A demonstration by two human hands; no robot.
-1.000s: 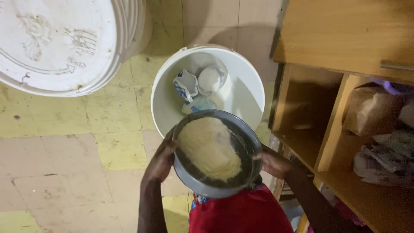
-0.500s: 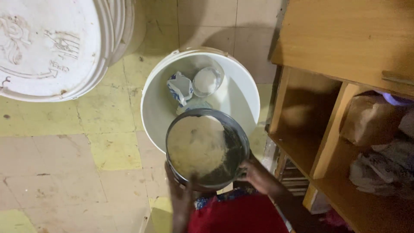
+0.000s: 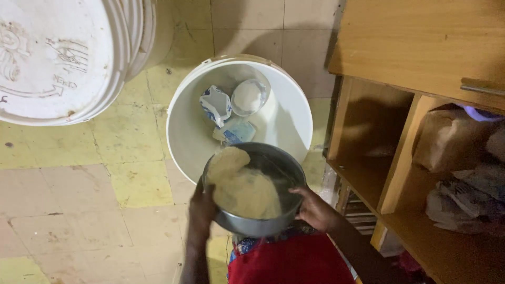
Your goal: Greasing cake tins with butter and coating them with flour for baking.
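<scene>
Both grips were clamped on a metal bowl [image 3: 255, 192] of pale flour: left hand [image 3: 202, 208] and right hand [image 3: 315, 208] at opposite rims, above an open white bucket [image 3: 184, 126] on the floor.

both forearms are showing bare, with no sleeves, watch or bracelets visible on them. the left hand [image 3: 202, 208] and right hand [image 3: 314, 209] are wearing no gloves or rings. below them a bright red garment [image 3: 292, 263] is showing, with a strip of multicoloured patterned cloth [image 3: 252, 243] peeking at its upper edge.
</scene>
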